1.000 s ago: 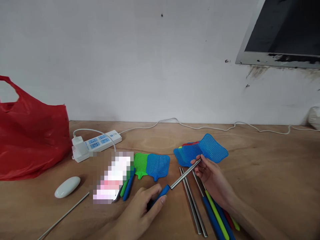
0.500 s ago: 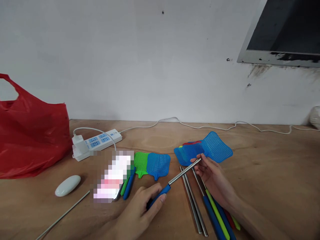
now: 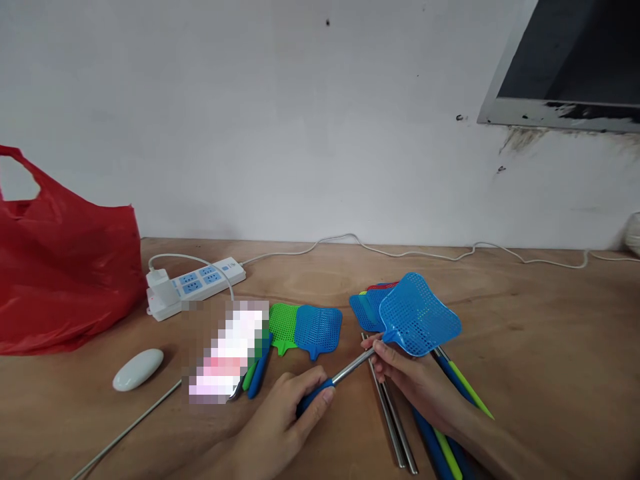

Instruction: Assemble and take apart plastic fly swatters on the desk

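Note:
A fly swatter with a perforated blue head [image 3: 420,317] is held in both hands over the table, tilted up to the right. My left hand [image 3: 287,417] is wrapped around its blue handle [image 3: 314,396]. My right hand [image 3: 417,383] pinches the steel shaft [image 3: 354,365] just below the head. Under the right hand lie loose metal rods [image 3: 393,427] and blue and yellow-green swatter handles [image 3: 450,453], partly covered by the wrist. Behind the held head is a pile of swatter heads [image 3: 364,312], mostly blue with a red edge showing.
Green [image 3: 284,327] and blue swatter heads [image 3: 319,330] lie mid-table beside green and blue handles [image 3: 260,367] and a blurred-out phone [image 3: 230,353]. Left are a white mouse-shaped object [image 3: 139,369], power strip [image 3: 200,283] and red plastic bag [image 3: 70,267]. A cable [image 3: 425,255] runs along the wall.
My right hand has come down and leftward, bringing the swatter's head nearer. Less of the shaft shows between my hands. My left hand keeps its hold on the handle.

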A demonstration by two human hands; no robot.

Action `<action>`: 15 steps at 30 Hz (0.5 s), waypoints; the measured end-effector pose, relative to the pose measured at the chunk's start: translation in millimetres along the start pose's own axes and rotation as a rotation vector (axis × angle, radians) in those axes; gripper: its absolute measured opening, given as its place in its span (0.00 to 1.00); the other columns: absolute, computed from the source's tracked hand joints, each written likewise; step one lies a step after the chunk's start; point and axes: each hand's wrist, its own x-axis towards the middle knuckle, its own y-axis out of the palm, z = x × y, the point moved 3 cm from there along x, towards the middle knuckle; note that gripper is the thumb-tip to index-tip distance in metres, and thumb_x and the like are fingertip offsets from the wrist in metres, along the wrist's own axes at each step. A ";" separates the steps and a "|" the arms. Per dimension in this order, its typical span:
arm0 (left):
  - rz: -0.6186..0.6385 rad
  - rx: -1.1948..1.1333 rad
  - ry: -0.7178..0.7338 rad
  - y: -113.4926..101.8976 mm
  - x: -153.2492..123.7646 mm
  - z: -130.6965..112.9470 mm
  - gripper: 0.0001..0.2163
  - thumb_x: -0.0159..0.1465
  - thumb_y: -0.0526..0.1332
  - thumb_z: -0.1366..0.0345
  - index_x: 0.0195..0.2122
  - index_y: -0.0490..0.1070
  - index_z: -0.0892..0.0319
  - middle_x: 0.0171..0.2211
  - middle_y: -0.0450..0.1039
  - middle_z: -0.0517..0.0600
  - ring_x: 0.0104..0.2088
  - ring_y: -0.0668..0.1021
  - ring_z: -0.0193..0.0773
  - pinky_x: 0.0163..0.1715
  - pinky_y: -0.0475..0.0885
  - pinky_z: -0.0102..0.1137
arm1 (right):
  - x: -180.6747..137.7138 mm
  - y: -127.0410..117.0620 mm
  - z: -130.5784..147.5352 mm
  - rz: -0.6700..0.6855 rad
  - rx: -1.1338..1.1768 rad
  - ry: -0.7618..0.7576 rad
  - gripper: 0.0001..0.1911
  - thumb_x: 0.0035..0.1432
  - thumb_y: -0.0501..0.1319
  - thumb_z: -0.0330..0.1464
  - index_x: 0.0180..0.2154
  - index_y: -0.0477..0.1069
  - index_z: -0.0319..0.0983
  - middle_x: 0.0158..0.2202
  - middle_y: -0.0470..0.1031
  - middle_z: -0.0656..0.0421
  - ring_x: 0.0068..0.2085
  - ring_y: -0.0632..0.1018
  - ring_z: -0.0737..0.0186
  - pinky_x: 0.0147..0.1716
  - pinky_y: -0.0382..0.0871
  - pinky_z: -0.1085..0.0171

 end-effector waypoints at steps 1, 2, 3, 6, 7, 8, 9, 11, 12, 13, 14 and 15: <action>0.005 -0.009 -0.001 -0.1 -0.2 -0.4 0.16 0.74 0.48 0.52 0.35 0.65 0.55 0.30 0.68 0.44 0.33 0.72 0.38 0.35 0.62 0.30 | 0.3 -0.2 0.0 -0.001 0.008 -0.005 0.17 0.46 0.75 0.43 0.34 0.81 0.39 0.28 0.76 0.59 0.30 0.73 0.65 0.28 0.69 0.67; 0.007 -0.018 -0.006 -0.3 -0.4 -0.7 0.15 0.74 0.48 0.52 0.38 0.66 0.55 0.31 0.68 0.44 0.34 0.71 0.38 0.35 0.62 0.30 | 0.9 -0.8 0.3 -0.003 0.018 -0.013 0.17 0.47 0.75 0.43 0.36 0.81 0.39 0.28 0.76 0.59 0.29 0.73 0.65 0.27 0.69 0.67; 0.012 -0.028 -0.012 -0.6 -0.5 -1.2 0.15 0.74 0.47 0.52 0.41 0.67 0.54 0.31 0.68 0.44 0.34 0.71 0.38 0.35 0.62 0.30 | 1.6 -1.6 0.6 -0.007 0.025 -0.025 0.17 0.48 0.74 0.44 0.36 0.80 0.40 0.27 0.77 0.59 0.29 0.74 0.65 0.27 0.69 0.67; 0.059 -0.067 -0.015 -1.0 0.1 -4.5 0.14 0.74 0.47 0.53 0.42 0.66 0.54 0.25 0.68 0.42 0.31 0.70 0.38 0.35 0.62 0.30 | 3.1 -4.3 -1.2 -0.027 -0.009 -0.067 0.17 0.51 0.72 0.45 0.34 0.79 0.39 0.28 0.78 0.58 0.28 0.75 0.64 0.27 0.69 0.66; 0.076 -0.082 -0.006 -1.3 0.6 -6.1 0.14 0.74 0.47 0.53 0.40 0.66 0.54 0.23 0.67 0.42 0.29 0.69 0.37 0.35 0.62 0.30 | 2.9 -4.6 -3.1 -0.027 -0.049 -0.070 0.16 0.51 0.72 0.45 0.33 0.79 0.39 0.28 0.78 0.57 0.28 0.76 0.64 0.27 0.70 0.66; 0.089 -0.095 0.008 -1.6 1.2 -7.8 0.15 0.74 0.47 0.53 0.37 0.65 0.55 0.22 0.66 0.41 0.28 0.69 0.36 0.35 0.61 0.30 | 2.4 -4.5 -5.3 -0.022 -0.094 -0.067 0.16 0.51 0.72 0.45 0.32 0.79 0.38 0.28 0.78 0.57 0.29 0.76 0.63 0.27 0.70 0.65; 0.095 -0.105 0.023 -2.0 1.8 -9.3 0.16 0.74 0.47 0.52 0.34 0.64 0.55 0.21 0.66 0.41 0.27 0.68 0.36 0.34 0.61 0.29 | 1.5 -3.9 -7.5 -0.011 -0.138 -0.060 0.16 0.50 0.72 0.45 0.32 0.79 0.38 0.28 0.78 0.57 0.29 0.77 0.62 0.28 0.71 0.64; 0.093 -0.112 0.040 -2.8 3.0 -10.6 0.18 0.74 0.47 0.52 0.29 0.60 0.56 0.22 0.63 0.42 0.26 0.67 0.35 0.31 0.60 0.29 | -0.3 -2.3 -10.6 0.014 -0.206 -0.039 0.16 0.50 0.72 0.45 0.32 0.79 0.39 0.29 0.79 0.56 0.29 0.77 0.60 0.28 0.72 0.63; 0.094 -0.117 0.042 -2.9 3.5 -10.4 0.19 0.74 0.47 0.51 0.28 0.59 0.56 0.22 0.62 0.42 0.26 0.66 0.34 0.30 0.59 0.29 | -0.9 -2.1 -10.6 0.014 -0.223 -0.037 0.17 0.50 0.72 0.46 0.32 0.79 0.39 0.29 0.79 0.56 0.29 0.77 0.60 0.28 0.73 0.62; 0.100 -0.129 0.042 -2.8 3.9 -9.9 0.20 0.73 0.47 0.51 0.27 0.58 0.56 0.22 0.62 0.42 0.26 0.66 0.34 0.29 0.59 0.29 | -0.9 -2.6 -9.3 -0.002 -0.225 -0.048 0.17 0.50 0.72 0.46 0.31 0.79 0.39 0.28 0.79 0.57 0.29 0.77 0.60 0.28 0.73 0.62; 0.112 -0.148 0.040 -2.5 4.3 -9.2 0.20 0.73 0.47 0.51 0.27 0.58 0.56 0.22 0.61 0.42 0.25 0.66 0.34 0.28 0.58 0.29 | -0.5 -4.1 -6.5 -0.035 -0.216 -0.074 0.17 0.49 0.72 0.46 0.31 0.79 0.39 0.27 0.78 0.57 0.28 0.76 0.61 0.27 0.73 0.62; 0.123 -0.172 0.037 -2.2 4.7 -8.5 0.20 0.73 0.47 0.50 0.27 0.58 0.56 0.21 0.61 0.42 0.25 0.65 0.34 0.28 0.58 0.29 | 0.5 -6.5 -2.9 -0.081 -0.196 -0.110 0.16 0.49 0.73 0.45 0.30 0.78 0.38 0.27 0.78 0.58 0.27 0.76 0.61 0.26 0.72 0.63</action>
